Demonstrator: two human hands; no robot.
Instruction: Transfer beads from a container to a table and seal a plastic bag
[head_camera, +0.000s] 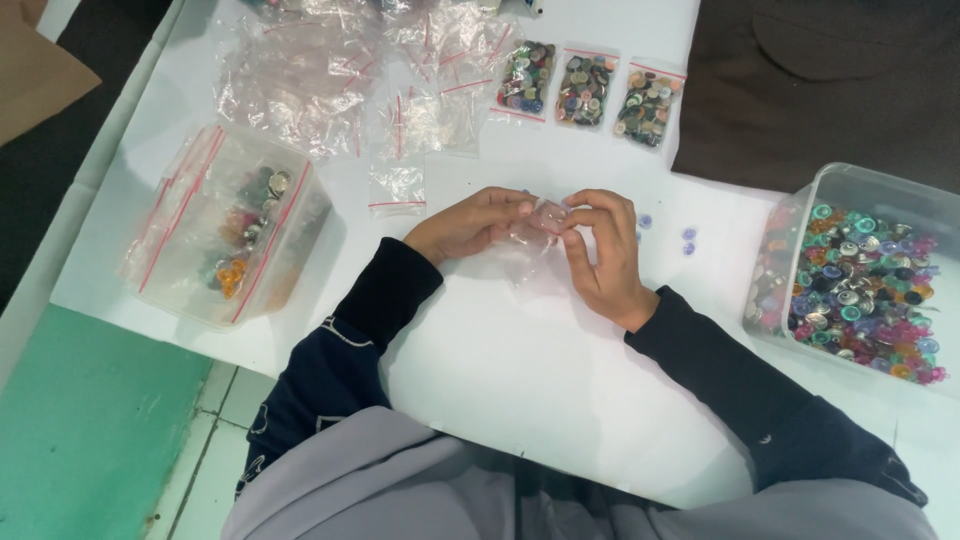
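My left hand (470, 224) and my right hand (603, 255) meet over the white table (540, 380) and pinch a small clear zip bag (535, 232) between their fingertips. The bag hangs down between the hands; its contents are too small to tell. A few loose purple buttons (688, 240) lie on the table just right of my right hand. Both arms wear dark sleeves.
A clear tub of mixed coloured buttons (860, 285) stands at the right. A second clear tub (225, 235) at the left holds filled bags. Three filled button bags (585, 90) lie at the back, beside a heap of empty zip bags (350, 80). Dark cloth (830, 80) covers the back right.
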